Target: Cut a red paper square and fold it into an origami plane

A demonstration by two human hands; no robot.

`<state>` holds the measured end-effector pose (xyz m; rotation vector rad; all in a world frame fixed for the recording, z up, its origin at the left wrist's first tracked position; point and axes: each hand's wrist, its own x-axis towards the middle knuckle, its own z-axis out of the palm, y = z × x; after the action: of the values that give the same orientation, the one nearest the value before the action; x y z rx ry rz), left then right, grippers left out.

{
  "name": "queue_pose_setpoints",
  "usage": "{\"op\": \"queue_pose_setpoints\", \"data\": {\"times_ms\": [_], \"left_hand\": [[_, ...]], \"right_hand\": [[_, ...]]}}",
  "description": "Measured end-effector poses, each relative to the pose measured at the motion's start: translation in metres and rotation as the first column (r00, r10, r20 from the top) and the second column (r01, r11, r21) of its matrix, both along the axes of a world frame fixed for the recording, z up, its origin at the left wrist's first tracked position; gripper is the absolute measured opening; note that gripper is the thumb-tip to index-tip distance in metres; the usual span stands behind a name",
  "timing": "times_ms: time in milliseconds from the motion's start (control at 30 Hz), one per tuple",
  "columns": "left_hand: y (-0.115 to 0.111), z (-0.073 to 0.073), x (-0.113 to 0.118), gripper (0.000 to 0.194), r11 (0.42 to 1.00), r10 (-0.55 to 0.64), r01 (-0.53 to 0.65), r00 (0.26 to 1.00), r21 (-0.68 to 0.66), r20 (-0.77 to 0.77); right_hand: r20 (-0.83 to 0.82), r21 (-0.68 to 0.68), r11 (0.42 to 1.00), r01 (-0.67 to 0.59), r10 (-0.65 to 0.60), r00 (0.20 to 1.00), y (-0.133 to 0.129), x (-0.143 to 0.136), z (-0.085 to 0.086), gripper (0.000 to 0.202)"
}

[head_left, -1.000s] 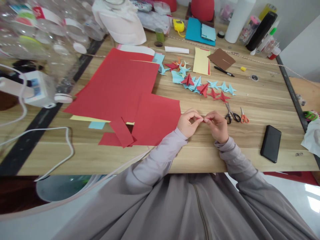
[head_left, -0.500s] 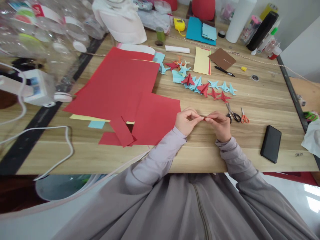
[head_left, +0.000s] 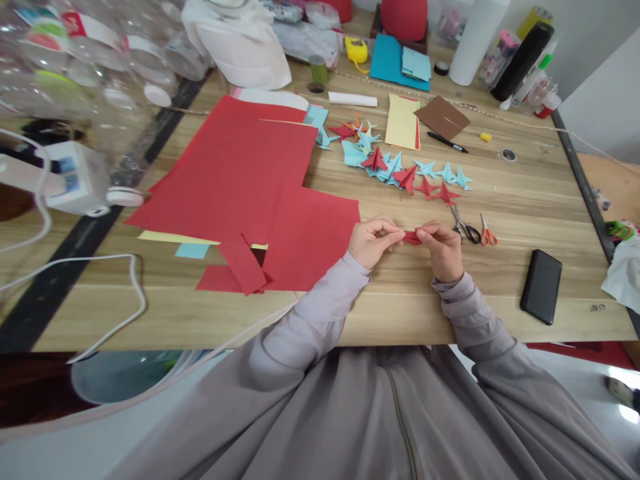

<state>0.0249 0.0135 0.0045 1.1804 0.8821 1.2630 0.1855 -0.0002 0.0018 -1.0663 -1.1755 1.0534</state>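
Between my two hands, just above the table, is a small folded piece of red paper [head_left: 412,238]. My left hand [head_left: 374,241] pinches its left end between thumb and fingers. The right end is pinched by my right hand [head_left: 441,248]. Large red paper sheets [head_left: 250,173] lie to the left, with cut red strips [head_left: 243,265] at their lower edge. Beyond my hands sit several folded paper planes, among them a red one [head_left: 406,179] and a light blue one [head_left: 447,173]. Black-handled scissors [head_left: 469,231] and orange-handled scissors [head_left: 488,233] rest right of my right hand.
A black phone [head_left: 541,287] lies at the right. Farther back are yellow paper [head_left: 401,123], brown paper [head_left: 443,119], a black pen [head_left: 447,142], and a yellow tape measure [head_left: 357,51]. Plastic bottles [head_left: 100,60] crowd the left, near a white cable [head_left: 139,287].
The fingertips have moved slightly apart, and more of the red paper shows between them. Its flat face is now visible where only a thin edge showed before.
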Motion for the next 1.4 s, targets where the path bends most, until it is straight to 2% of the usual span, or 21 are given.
{"op": "queue_pose_setpoints", "data": {"times_ms": [67,167,233,300,400,533,733,1000,1167,1400], "left_hand": [[0.0012,-0.0008,0.0008,0.032,0.999,0.018,-0.016,1.0,-0.051,0.026],[0.0043,-0.0024,0.0011,0.036,0.992,0.081,-0.073,0.994,-0.105,0.069],[0.0057,-0.0025,0.0009,0.036,0.989,0.109,-0.1,0.991,-0.11,0.083],[0.0056,-0.0019,0.0007,0.034,0.99,0.106,-0.099,0.992,-0.103,0.068],[0.0034,-0.0019,0.0012,0.031,0.991,0.065,-0.064,0.998,-0.121,0.002],[0.0007,-0.0054,0.003,0.03,0.979,-0.052,0.041,0.997,-0.201,-0.05],[-0.0014,-0.0067,0.0036,0.026,0.955,-0.211,0.192,0.975,-0.227,-0.064],[-0.0018,-0.005,0.0031,0.029,0.938,-0.25,0.231,0.967,-0.258,-0.041],[-0.0025,-0.0038,0.0025,0.027,0.927,-0.277,0.254,0.96,-0.276,-0.045],[-0.0034,-0.0026,0.0032,0.028,0.917,-0.312,0.289,0.949,-0.275,-0.043]], "right_hand": [[-0.01,-0.034,0.999,-0.002,0.002,1.0,-0.0001,-0.0017,0.0003,0.02],[-0.012,-0.075,0.994,-0.078,0.078,0.997,-0.0007,-0.0053,0.0017,0.032],[-0.002,-0.083,0.99,-0.116,0.117,0.993,-0.0009,-0.007,0.0026,0.027],[0.01,-0.078,0.992,-0.096,0.097,0.995,-0.0009,-0.007,0.003,0.02],[0.045,-0.072,0.997,-0.018,0.021,0.999,0.0,-0.0042,0.0028,0.024],[0.084,-0.085,0.996,0.039,-0.032,0.996,0.0015,-0.0011,0.0027,0.028],[0.039,-0.097,0.995,-0.023,0.026,0.999,0.0004,-0.004,0.0048,0.027],[0.023,-0.136,0.984,-0.117,0.121,0.992,-0.0011,-0.0089,0.0053,0.029],[0.019,-0.149,0.983,-0.104,0.108,0.994,-0.0007,-0.0091,0.0058,0.026],[0.012,-0.178,0.981,-0.072,0.075,0.997,-0.0022,-0.0086,0.0082,0.037]]}}
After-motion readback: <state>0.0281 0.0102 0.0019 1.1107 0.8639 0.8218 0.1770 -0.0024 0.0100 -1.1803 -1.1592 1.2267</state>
